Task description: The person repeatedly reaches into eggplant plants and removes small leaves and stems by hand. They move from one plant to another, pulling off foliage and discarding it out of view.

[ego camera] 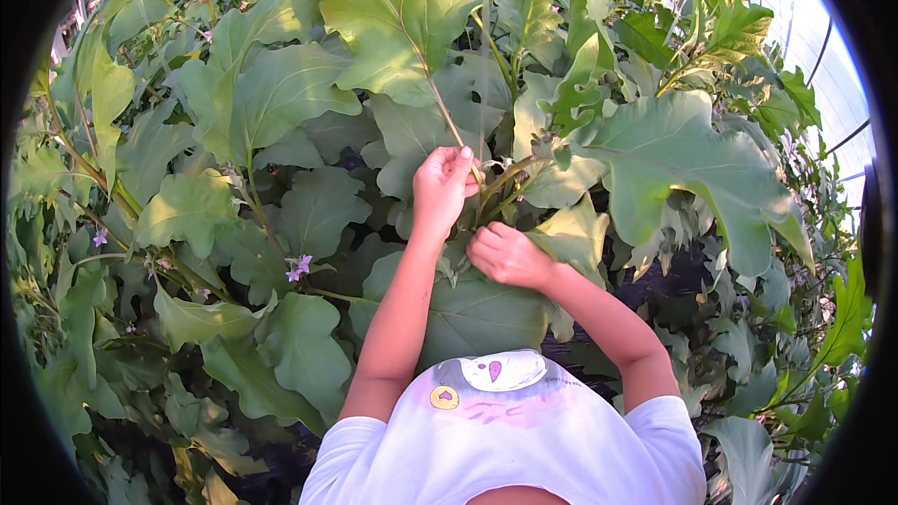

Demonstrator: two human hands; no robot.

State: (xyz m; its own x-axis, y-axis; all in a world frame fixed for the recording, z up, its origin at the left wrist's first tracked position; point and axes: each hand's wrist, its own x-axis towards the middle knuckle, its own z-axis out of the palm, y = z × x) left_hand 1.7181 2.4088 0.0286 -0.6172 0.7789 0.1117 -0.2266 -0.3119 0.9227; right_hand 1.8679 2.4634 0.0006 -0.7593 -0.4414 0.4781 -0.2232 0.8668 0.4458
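Note:
My left hand (445, 186) is closed on the stalk of a large lobed eggplant leaf (403, 21), whose blade rises above the hand. Below and to the right, my right hand (508, 254) has its fingers curled at the lower part of a plant stem (501, 182); what lies between them is hidden. A thin upright string (484, 63) runs just past my left hand. Under both hands spreads a broad green leaf (484, 319), and a yellowish leaf (575, 235) touches the right wrist area.
Dense eggplant foliage surrounds both arms. Purple flowers (299, 268) hang at the left. A big lobed leaf (694, 161) reaches out at the right. Dark ground sheeting (663, 287) shows between leaves. Pale greenhouse covering (807, 21) with dark curved lines stands at the upper right.

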